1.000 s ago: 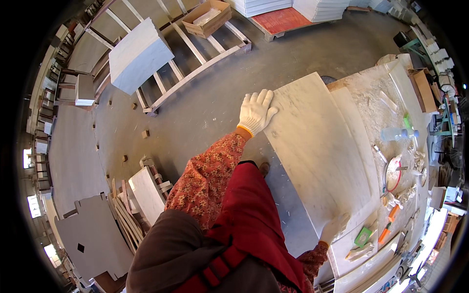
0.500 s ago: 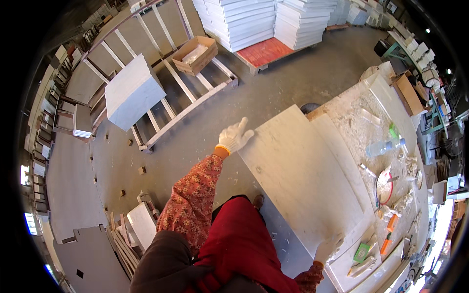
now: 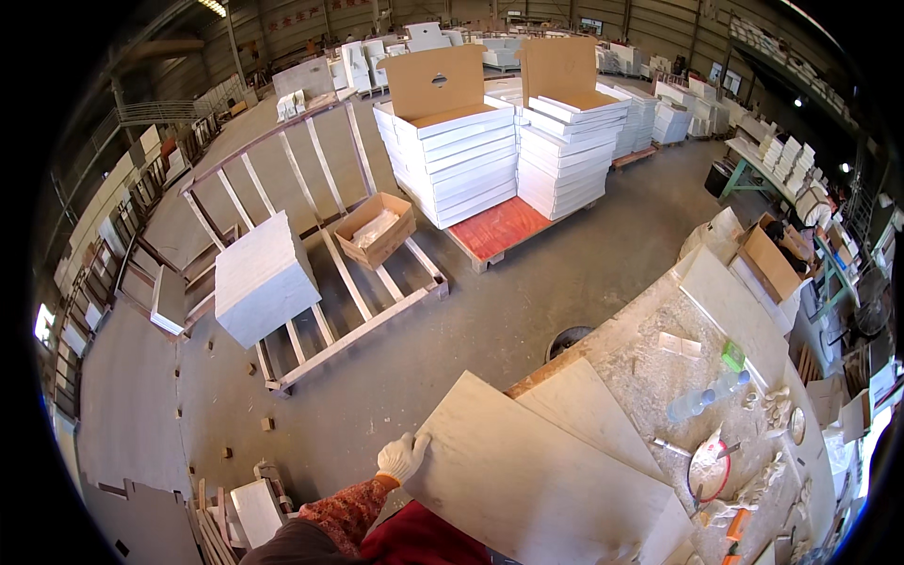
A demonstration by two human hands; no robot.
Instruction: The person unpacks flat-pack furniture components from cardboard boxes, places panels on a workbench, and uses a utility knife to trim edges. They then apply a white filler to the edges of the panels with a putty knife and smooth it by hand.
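My left hand [image 3: 402, 458], in a white knit glove with a patterned sleeve, is closed on the left edge of a pale stone slab [image 3: 537, 471]. Its fingers curl at the edge, partly hidden. The flat slab lies at a slant in front of my body, its far corner jutting past the workbench edge. Under its right side lies a second pale slab [image 3: 589, 410]. My right hand does not show in the head view.
On the dusty workbench [image 3: 636, 353] are plastic bottles [image 3: 692, 405], a red-rimmed bowl of white powder [image 3: 708, 471] and orange-handled tools [image 3: 737, 524]. A wooden rack [image 3: 363, 334] holds a stone stack [image 3: 266, 282] and a cardboard box [image 3: 375, 231]. White cartons [image 3: 452, 165] stand on a red pallet [image 3: 499, 226].
The view has tilted up, showing more of the hall. My left hand has gone from fingers spread to closed on the slab's edge. My right hand has dropped out of view.
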